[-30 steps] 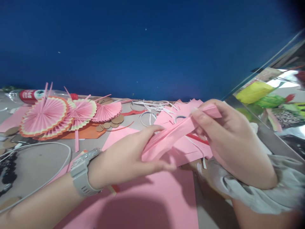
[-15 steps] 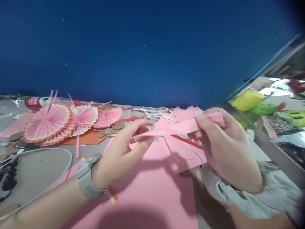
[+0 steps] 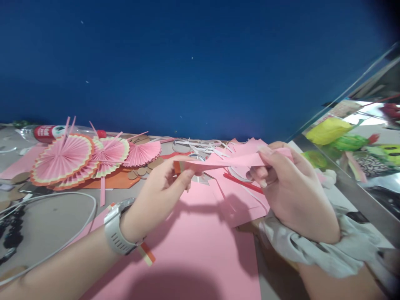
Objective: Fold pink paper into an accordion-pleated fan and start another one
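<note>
A folded pink paper strip (image 3: 225,161) is stretched between my two hands above the work surface. My left hand (image 3: 167,183), with a grey watch at the wrist, pinches its left end, where an orange and pale yellow edge shows. The right end lies between the thumb and fingers of my right hand (image 3: 289,183), which has a pale scrunchie around its wrist. Beneath both hands lies a large pink paper sheet (image 3: 200,237). Smaller pink paper pieces (image 3: 242,204) are piled beyond it, with a red-handled tool (image 3: 243,183) partly hidden among them.
Pleated pink paper fans (image 3: 62,160) with orange and yellow edges sit at the left. Behind them lies a plastic bottle (image 3: 46,133). A white cable (image 3: 93,208) loops at the left. Several cardboard discs (image 3: 142,171) lie near the fans. At right stands a clear-sided container (image 3: 343,179) with colourful items.
My left hand has shifted its grip on the strip's left end, turning the orange edge upward. The strip is now straighter and more level. My right hand has moved only slightly.
</note>
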`<control>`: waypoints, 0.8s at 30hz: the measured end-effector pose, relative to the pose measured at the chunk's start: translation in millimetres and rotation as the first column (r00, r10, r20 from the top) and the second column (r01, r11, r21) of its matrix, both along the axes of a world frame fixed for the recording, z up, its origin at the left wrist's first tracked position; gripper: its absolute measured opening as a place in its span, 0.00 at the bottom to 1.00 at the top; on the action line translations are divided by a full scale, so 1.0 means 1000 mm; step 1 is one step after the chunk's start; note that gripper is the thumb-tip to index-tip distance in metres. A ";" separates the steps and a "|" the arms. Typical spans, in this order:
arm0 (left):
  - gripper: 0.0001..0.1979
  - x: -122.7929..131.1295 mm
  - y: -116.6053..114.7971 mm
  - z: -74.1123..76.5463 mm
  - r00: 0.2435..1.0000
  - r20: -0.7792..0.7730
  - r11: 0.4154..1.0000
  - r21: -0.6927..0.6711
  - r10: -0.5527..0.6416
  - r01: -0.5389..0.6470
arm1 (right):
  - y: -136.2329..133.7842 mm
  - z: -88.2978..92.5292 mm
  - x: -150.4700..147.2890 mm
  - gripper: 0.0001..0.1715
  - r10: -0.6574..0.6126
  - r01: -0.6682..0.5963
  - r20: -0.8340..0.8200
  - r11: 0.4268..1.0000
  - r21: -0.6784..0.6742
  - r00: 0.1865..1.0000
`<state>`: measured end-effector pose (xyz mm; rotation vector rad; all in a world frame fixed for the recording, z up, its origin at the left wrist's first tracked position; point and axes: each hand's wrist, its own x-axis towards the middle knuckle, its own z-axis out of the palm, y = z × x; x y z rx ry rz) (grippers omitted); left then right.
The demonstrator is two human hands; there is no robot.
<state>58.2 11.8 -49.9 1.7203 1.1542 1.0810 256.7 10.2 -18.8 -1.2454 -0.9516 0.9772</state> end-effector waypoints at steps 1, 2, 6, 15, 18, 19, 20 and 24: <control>0.09 0.000 0.000 0.000 1.000 0.016 1.000 -0.015 -0.014 0.014 | 0.001 0.000 0.001 0.13 0.005 -0.005 -0.012 1.000 0.009 1.000; 0.09 0.000 0.000 0.001 0.999 0.045 0.999 -0.036 -0.027 0.029 | 0.001 0.000 0.002 0.13 0.010 -0.009 -0.025 1.000 0.017 1.000; 0.10 -0.001 0.001 0.003 0.983 0.166 0.985 -0.135 -0.080 0.103 | 0.002 0.003 0.005 0.12 -0.020 0.020 -0.003 0.999 0.038 1.000; 0.08 -0.006 0.005 0.003 0.979 0.195 0.969 -0.222 -0.065 0.108 | 0.000 0.008 0.005 0.10 -0.048 0.045 0.087 0.998 0.037 0.995; 0.09 -0.005 0.003 0.003 0.972 0.226 0.963 -0.242 -0.058 0.114 | 0.000 0.007 0.005 0.11 -0.013 0.012 0.029 1.000 0.019 0.999; 0.09 -0.005 0.003 0.003 0.966 0.252 0.956 -0.264 -0.063 0.131 | 0.000 0.007 0.004 0.11 -0.003 0.002 0.021 1.000 0.014 1.000; 0.08 -0.005 0.002 0.004 0.955 0.289 0.945 -0.288 -0.067 0.154 | 0.000 0.006 0.004 0.11 0.006 -0.006 0.019 1.000 0.012 1.000; 0.08 -0.003 0.002 0.006 0.895 0.429 0.882 -0.368 -0.119 0.294 | -0.001 0.003 0.005 0.12 0.039 -0.041 0.037 0.999 0.035 0.999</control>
